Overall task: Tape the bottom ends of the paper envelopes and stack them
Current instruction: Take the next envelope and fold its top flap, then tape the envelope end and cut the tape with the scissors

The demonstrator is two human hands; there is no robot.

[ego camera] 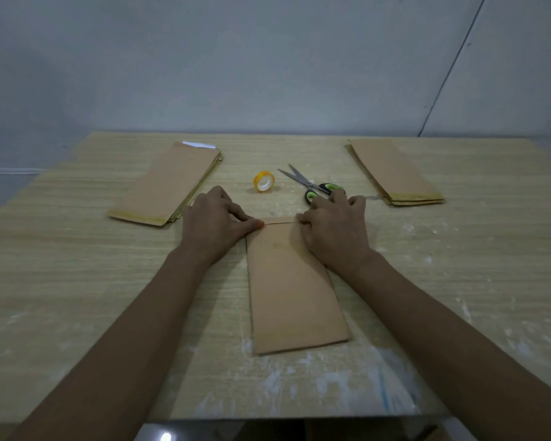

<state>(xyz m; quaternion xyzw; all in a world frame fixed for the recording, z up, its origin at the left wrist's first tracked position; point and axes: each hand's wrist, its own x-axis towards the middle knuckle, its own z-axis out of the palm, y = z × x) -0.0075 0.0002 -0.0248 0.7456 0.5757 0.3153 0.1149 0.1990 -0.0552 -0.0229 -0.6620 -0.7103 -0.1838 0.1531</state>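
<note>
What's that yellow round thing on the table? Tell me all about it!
It is a roll of tape, a small ring with a yellow outside and a white inner core. It stands on its edge on the wooden table, the hole facing toward the camera. It sits past the hands, just left of the scissors, between the two envelope piles. Nothing touches it but the table.
</note>
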